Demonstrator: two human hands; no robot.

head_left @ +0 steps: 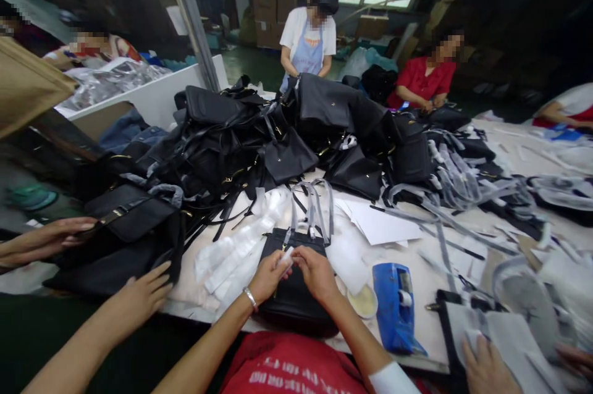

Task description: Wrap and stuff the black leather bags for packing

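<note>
A small black leather handbag (301,307) lies in front of me at the table edge. Its straps (324,209), wrapped in translucent film, loop up at its far side. Over the bag's upper part, my left hand (270,275), with a silver bracelet at its wrist, pinches a small white piece of wrapping (288,254). My right hand (319,270) meets it from the right, thumb and fingertips closed at the same white piece. The bag's zipper pull shows partly beside my left fingers; the fingertips hide some of what is held.
Black bags (333,110) are heaped across the table. White foam sheets (231,258), white paper (380,221), a round tub (362,301) and a blue tape dispenser (393,304) lie near me. A co-worker's hands (139,295) touch a bag at left; another hand (488,363) works at right.
</note>
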